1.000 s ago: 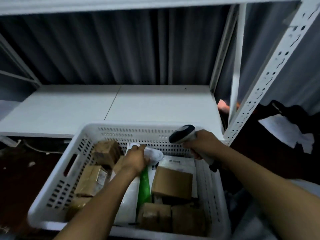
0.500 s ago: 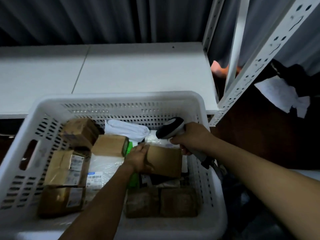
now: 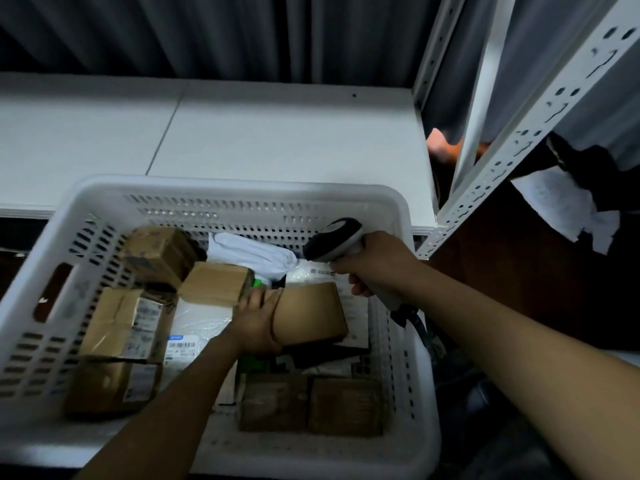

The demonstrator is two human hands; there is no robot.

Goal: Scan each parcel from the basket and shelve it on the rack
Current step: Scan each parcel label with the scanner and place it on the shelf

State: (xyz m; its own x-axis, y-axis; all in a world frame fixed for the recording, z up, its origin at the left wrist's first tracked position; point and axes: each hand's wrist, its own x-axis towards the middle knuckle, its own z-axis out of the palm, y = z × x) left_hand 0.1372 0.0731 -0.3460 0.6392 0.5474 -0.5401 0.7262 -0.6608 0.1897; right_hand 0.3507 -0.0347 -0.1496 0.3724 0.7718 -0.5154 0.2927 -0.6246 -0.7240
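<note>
A plain brown cardboard parcel [image 3: 311,317] sits raised amid others inside the white perforated basket [image 3: 225,192].

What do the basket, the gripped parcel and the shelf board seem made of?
The basket: white moulded plastic, judging by slotted walls and rounded rim. The gripped parcel: matt brown cardboard, likely, with folded edges. The shelf board: smooth white panel, painted metal or laminate; unclear.
</note>
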